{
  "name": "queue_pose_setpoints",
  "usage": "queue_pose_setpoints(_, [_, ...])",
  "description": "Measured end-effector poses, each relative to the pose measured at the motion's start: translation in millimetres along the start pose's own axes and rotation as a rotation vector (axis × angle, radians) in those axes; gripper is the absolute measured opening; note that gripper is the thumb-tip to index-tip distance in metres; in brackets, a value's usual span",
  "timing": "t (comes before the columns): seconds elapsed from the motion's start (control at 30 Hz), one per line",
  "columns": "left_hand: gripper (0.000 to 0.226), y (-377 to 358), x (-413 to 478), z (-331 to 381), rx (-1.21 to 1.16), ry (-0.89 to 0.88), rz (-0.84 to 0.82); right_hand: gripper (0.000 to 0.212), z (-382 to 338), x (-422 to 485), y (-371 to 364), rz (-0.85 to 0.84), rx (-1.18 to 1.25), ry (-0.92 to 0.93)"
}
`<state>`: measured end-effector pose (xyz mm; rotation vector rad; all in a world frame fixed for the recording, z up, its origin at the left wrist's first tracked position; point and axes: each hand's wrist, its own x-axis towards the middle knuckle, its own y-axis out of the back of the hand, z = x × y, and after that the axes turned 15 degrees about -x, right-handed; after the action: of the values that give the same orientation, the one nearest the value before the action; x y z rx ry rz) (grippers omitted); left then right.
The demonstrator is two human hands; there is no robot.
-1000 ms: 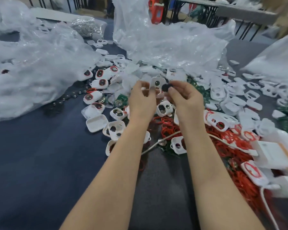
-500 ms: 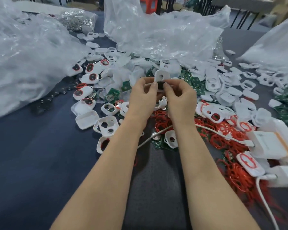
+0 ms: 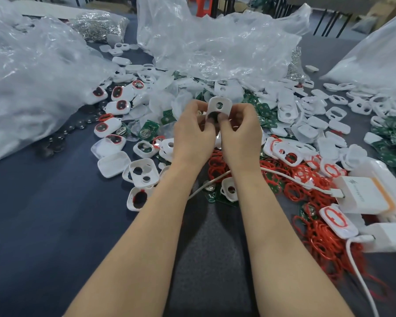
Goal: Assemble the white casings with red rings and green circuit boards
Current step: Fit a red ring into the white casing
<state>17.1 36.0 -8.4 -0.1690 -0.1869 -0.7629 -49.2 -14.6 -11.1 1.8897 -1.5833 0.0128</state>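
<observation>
Above the middle of the table, my left hand [image 3: 193, 131] and my right hand [image 3: 240, 131] together hold one white casing [image 3: 219, 106] upright. Its upper round hole is empty; a dark round piece sits in its lower hole, under my fingertips. Below my hands lies a heap of red rings [image 3: 217, 165]. Green circuit boards [image 3: 264, 112] are strewn behind my right hand. Casings fitted with red rings [image 3: 119, 106] lie at the left, and empty white casings [image 3: 143, 172] are near my left wrist.
Crumpled clear plastic bags [image 3: 32, 72] fill the left, back and far right. A white charger box [image 3: 366, 193] with a white cable [image 3: 361, 280] sits at the right. A bag of small metal parts [image 3: 98, 25] lies at the back left. Dark round buttons [image 3: 55, 143] trail along the left.
My right hand brought the dark round piece in to the casing's lower hole, and both hands closed together on the casing. The view has tilted down slightly.
</observation>
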Motion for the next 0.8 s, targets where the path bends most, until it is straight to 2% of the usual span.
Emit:
queue_pose_setpoints(0.2, [0.014,-1,-2,3,-0.043,-0.031,0.025,0.009,-1,-3,-2,0.074,-0.071,0.087])
queue_pose_setpoints(0.5, [0.007,0,0,1,-0.043,-0.047,0.005,0.007,2,-1,-1,0.034,-0.044,0.045])
queue_pose_setpoints(0.67, [0.041,4,1,9,-0.302,0.215,0.042,0.006,4,-1,2,0.070,-0.137,0.200])
queue_pose_setpoints(0.73, [0.044,8,4,11,-0.327,0.295,0.065,0.005,3,-2,2,0.064,-0.193,0.296])
queue_pose_setpoints(0.8, [0.037,13,6,13,-0.407,0.371,0.088,0.004,3,-3,1,0.042,-0.219,0.361])
